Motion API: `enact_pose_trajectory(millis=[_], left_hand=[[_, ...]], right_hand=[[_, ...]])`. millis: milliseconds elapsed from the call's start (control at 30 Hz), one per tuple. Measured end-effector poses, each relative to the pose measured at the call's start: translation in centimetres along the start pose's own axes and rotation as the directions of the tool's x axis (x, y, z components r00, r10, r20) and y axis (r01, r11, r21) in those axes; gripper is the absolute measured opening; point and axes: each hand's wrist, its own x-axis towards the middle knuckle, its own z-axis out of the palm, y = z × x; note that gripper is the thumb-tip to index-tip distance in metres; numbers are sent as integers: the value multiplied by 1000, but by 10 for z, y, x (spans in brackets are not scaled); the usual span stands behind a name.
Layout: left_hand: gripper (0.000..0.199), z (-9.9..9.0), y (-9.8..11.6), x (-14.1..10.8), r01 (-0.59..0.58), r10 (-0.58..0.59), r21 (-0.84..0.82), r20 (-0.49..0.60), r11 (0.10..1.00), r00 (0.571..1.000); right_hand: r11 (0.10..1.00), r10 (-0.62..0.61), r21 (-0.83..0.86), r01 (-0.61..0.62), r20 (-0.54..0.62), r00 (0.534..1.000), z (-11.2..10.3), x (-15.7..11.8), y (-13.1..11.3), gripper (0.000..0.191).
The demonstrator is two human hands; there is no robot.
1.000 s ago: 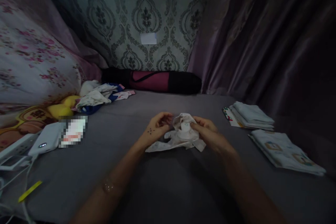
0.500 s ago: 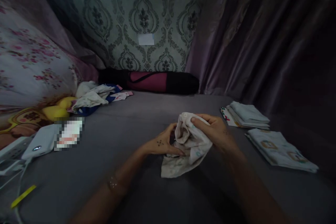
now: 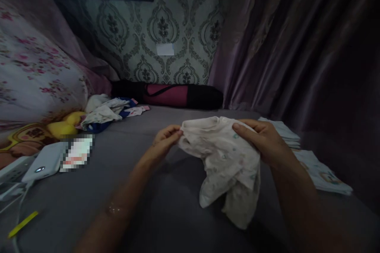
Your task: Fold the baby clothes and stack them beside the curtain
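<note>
A small white printed baby shirt (image 3: pixel 227 158) hangs between my two hands over the grey bed sheet (image 3: pixel 166 213). My left hand (image 3: pixel 164 140) pinches its left edge near the neck opening. On the other side, my right hand (image 3: pixel 261 138) grips the shoulder area, thumb on top and fingers behind the cloth. A snap button shows near the neckline, and the lower part droops in loose folds. Behind my right forearm lie folded white cloths (image 3: pixel 285 132) and a folded printed garment (image 3: pixel 326 174), both partly hidden.
A heap of clothes (image 3: pixel 108 112) lies at the left back beside a yellow plush toy (image 3: pixel 63 126). Nearer are a white power bank (image 3: pixel 46 162) with a cable and a yellow strip (image 3: pixel 23 224). A black and maroon long bag (image 3: pixel 168 95) rests along the wall.
The bunched shirt has been opened out and now hangs down from both hands. My left hand moved left and up to the shirt's edge; my right hand moved slightly right.
</note>
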Motion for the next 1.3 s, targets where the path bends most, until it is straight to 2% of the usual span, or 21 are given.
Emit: enact_pose_trajectory(millis=[133,200,267,367,500,600,833,933,1033,1167,1300], left_hand=[[25,-15,56,-5,-102,104,40,-54,994,993],[24,-17,75,-7,-96,98,112,-16,989,995],[24,-20,83,-8,-49,43,182,37,982,998],[25,-25,77,-6,22,-41,261,70,965,997],[36,-35,63,-2,8,-30,278,71,960,997],[36,-41,60,-1,9,-37,272,101,962,994],[42,-41,63,-1,-22,7,341,45,940,999],[35,-44,61,-1,4,-24,397,46,918,999],[29,-48,59,-1,32,-63,508,43,861,997],[31,-46,64,2,-40,24,569,36,821,999],[33,-33,86,8,-130,143,565,23,815,990]], right_hand=[[979,-98,-175,105,47,994,-7,4,-2,36],[955,-154,-243,172,91,984,-5,6,0,34],[938,-181,-275,211,132,975,-1,9,5,34],[950,-151,-253,185,149,977,3,15,15,37],[962,-78,-249,110,135,988,4,22,29,38],[969,-36,-237,74,160,987,1,27,34,41],[970,-18,-242,34,69,997,4,32,30,40],[970,-2,-241,15,53,999,5,32,27,41],[962,-38,-265,61,91,995,3,31,25,40],[953,-101,-270,141,157,982,-1,32,23,42],[947,-144,-266,178,142,979,-6,36,6,43]])
